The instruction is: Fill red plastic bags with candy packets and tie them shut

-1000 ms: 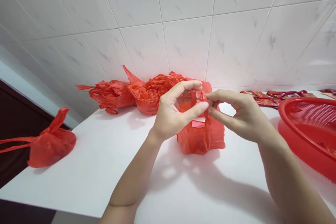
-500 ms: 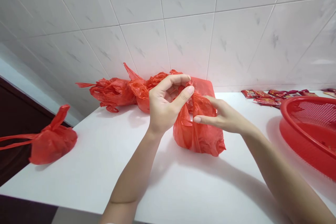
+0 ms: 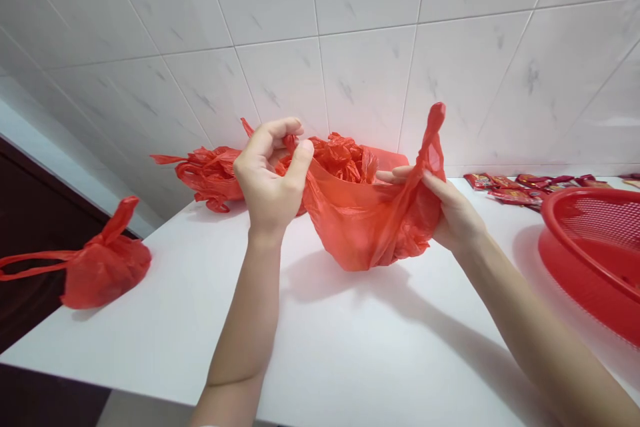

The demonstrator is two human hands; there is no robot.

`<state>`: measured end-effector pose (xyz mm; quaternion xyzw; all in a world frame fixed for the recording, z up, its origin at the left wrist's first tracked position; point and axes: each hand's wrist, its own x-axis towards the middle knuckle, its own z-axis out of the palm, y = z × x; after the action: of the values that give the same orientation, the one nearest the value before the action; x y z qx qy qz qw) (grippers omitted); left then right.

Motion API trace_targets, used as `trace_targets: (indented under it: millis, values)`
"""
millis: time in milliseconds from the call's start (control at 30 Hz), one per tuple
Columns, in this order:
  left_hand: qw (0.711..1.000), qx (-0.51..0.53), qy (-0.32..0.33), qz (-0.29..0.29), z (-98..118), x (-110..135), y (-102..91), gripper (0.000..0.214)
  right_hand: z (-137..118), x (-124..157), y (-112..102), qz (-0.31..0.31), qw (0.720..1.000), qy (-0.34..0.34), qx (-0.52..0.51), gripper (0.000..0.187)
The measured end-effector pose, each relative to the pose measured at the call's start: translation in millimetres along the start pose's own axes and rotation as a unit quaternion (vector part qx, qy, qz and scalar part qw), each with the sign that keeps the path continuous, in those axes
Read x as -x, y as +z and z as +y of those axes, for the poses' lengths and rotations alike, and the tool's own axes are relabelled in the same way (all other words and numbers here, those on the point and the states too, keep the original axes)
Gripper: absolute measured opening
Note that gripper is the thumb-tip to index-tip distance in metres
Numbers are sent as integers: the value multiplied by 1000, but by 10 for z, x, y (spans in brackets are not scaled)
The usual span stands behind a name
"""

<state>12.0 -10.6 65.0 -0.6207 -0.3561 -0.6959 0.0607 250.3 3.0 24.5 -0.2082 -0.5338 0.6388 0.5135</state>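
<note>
Head cam view: a thin red plastic carrier bag (image 3: 363,223) sags between both hands at center frame, seemingly just above the white countertop (image 3: 380,347). Super light, floppy, slippery stuff, so the handle loops look like the best spots to grab. Left hand (image 3: 267,173) is curled, pinching one side of the bag's top between thumb and fingers. Right hand (image 3: 453,210) grips the other side, with a handle loop (image 3: 434,140) sticking up past it. Bunched red bags (image 3: 210,177) sit at back left, a tied red bag (image 3: 103,263) sits at far left, and a red mesh basket (image 3: 565,203) sits at right.
</note>
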Motion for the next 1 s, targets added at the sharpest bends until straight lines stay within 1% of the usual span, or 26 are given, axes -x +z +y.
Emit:
trace_targets:
  millis: [100,200,267,367,433,533,633,733,867,933,1000]
  values:
    - [998,-35,15,-44,-67,-36,-66,15,-27,-12,-28,0,999,13,-37,26]
    - [988,-81,37,-128,-44,-62,-120,28,-46,-15,-58,2,998,22,-59,27]
    - [971,-114,29,-210,9,-72,-151,42,-51,-17,-73,6,997,29,-70,27]
    - [933,-140,-2,-333,83,-70,-180,63,-55,-24,-78,9,996,36,-86,27]
    - [908,-137,-23,-394,101,-63,-187,78,-58,-33,-76,7,995,32,-97,26]
    - [883,-95,-65,-455,70,-58,-195,102,-62,-53,-91,23,993,17,-110,24]
    - [875,-35,-93,-474,-9,-72,-222,112,-58,-75,-140,48,992,3,-113,23]
    - [873,8,-79,-481,-98,-102,-270,107,-52,-92,-198,57,992,-6,-108,23]
    - [846,12,-90,-526,-174,-129,-317,87,-50,-104,-248,65,993,-6,-101,20]
    - [831,-9,-107,-546,-179,-126,-316,67,-44,-110,-260,80,992,-3,-102,20]
    - [825,-32,-120,-551,-162,-116,-300,40,-33,-119,-269,97,990,2,-104,21]
